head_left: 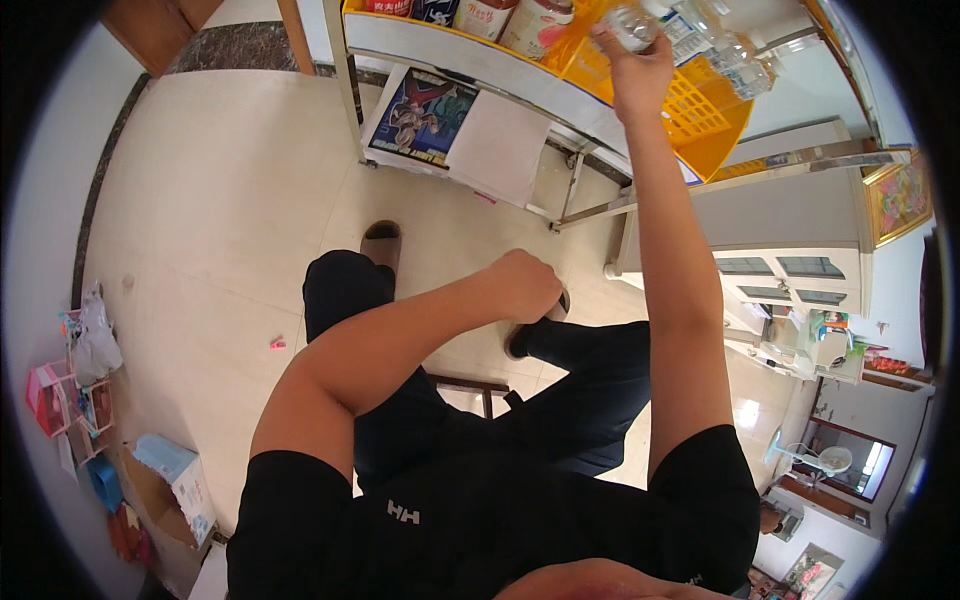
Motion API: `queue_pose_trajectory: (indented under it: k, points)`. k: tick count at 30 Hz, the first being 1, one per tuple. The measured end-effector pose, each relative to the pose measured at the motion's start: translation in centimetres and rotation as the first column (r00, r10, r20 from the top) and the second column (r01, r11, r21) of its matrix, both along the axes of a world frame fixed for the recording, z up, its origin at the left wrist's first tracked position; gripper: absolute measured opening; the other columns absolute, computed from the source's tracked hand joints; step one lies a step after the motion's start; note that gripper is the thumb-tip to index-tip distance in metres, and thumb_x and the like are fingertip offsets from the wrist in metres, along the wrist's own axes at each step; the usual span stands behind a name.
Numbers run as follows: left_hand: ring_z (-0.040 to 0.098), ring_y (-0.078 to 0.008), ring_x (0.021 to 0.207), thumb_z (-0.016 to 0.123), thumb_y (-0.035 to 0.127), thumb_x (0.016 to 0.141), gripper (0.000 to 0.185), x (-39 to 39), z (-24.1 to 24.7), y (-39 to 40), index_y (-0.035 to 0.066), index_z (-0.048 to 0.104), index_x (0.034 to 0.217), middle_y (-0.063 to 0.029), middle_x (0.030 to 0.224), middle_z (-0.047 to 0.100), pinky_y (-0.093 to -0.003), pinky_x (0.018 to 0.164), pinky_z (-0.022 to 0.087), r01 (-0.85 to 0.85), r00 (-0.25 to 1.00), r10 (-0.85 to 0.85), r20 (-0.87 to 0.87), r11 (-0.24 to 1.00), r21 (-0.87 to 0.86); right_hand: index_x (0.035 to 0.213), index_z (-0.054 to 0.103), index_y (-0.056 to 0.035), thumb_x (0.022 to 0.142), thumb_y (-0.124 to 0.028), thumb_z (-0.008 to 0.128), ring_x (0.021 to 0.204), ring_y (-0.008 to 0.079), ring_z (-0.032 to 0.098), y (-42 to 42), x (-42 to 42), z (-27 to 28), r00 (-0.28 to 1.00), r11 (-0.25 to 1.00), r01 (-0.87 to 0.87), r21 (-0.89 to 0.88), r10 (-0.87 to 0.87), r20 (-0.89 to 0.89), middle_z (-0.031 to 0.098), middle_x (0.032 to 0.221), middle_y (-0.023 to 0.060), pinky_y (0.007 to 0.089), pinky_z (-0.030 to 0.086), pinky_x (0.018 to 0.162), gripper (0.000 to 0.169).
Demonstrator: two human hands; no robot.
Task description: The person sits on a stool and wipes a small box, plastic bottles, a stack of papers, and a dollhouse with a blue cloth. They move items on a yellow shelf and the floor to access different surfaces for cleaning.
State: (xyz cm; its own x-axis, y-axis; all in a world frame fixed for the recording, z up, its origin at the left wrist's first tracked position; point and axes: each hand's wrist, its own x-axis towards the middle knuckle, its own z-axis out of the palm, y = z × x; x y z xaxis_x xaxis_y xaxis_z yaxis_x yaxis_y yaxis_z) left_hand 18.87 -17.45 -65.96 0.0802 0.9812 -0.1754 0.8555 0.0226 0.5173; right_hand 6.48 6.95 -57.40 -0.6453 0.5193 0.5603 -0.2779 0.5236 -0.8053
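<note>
My right hand [641, 71] is at the top of the view, its fingers around a clear plastic bottle [630, 28] above a yellow shelf bin. Beside it, several clear bottles [739, 67] lie at the right end of the bin, by a yellow perforated divider [690, 109]. Left of the hand, jars with pinkish contents [529, 30] and a red-labelled container [388, 6] stand behind the white front strip of the shelf [480, 71]. My left hand [525, 285] is curled in front of my knees, away from the shelf; its palm and fingertips are hidden, so whether it holds anything cannot be told.
Under the shelf, a picture-covered box [424, 116] sits on a lower level of the metal frame [592, 214]. A white cabinet [787, 274] stands to the right. An open carton [176, 487] and a small rack [75, 397] are at the left; a pink clip [277, 343] lies on the floor.
</note>
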Motion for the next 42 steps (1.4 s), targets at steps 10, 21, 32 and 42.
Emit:
queue_pose_trajectory:
  k: [10,21,32,42]
  points:
    - [0.073,-0.0332,0.081,0.064,0.01,0.083,0.014,-1.0,1.0,-3.5,0.002,0.075,0.084,-0.0169,0.085,0.073,-0.0445,0.067,0.056,0.032,0.997,-0.028,0.066,0.997,-0.066,0.129,0.055,0.006,0.086,-0.005,0.074,0.106,0.0247,0.064,-2.9,5.6,-5.5,0.896,0.904,0.342,0.257,-0.231,-0.379,0.065,0.112,0.0152,0.0331,0.052,0.094,0.048]
    - [0.072,-0.0291,0.076,0.07,0.01,0.08,0.012,-4.4,0.5,-2.9,-0.001,0.07,0.086,-0.0155,0.083,0.067,-0.0402,0.062,0.054,-0.001,0.964,0.01,0.264,1.0,-0.031,0.139,0.051,0.004,0.079,-0.049,0.084,0.116,0.0289,0.062,6.8,4.8,-41.9,0.536,0.746,0.551,-0.373,0.026,0.844,0.063,0.129,0.0175,0.04,0.05,0.098,0.086]
    - [0.068,-0.0261,0.067,0.069,0.008,0.079,0.012,-7.4,-1.3,-2.1,0.0,0.069,0.071,-0.0152,0.07,0.065,-0.0378,0.051,0.049,-0.168,0.921,0.164,0.353,0.986,-0.019,0.139,0.055,-0.0059,0.084,-0.039,0.081,0.126,0.0287,0.057,10.3,1.6,-44.3,0.707,0.247,0.435,-0.866,0.502,0.498,0.061,0.137,0.0105,0.0422,0.046,0.107,0.069]
    - [0.067,-0.0248,0.069,0.071,0.007,0.079,0.01,-8.1,-1.2,-1.1,-0.002,0.071,0.077,-0.015,0.072,0.066,-0.0351,0.053,0.049,-0.016,0.935,0.043,0.351,0.997,-0.082,0.134,0.057,-0.0054,0.084,-0.035,0.075,0.117,0.0313,0.06,11.2,1.1,-46.7,0.753,0.247,0.375,-0.893,0.48,0.45,0.065,0.126,0.0116,0.0439,0.05,0.1,0.06]
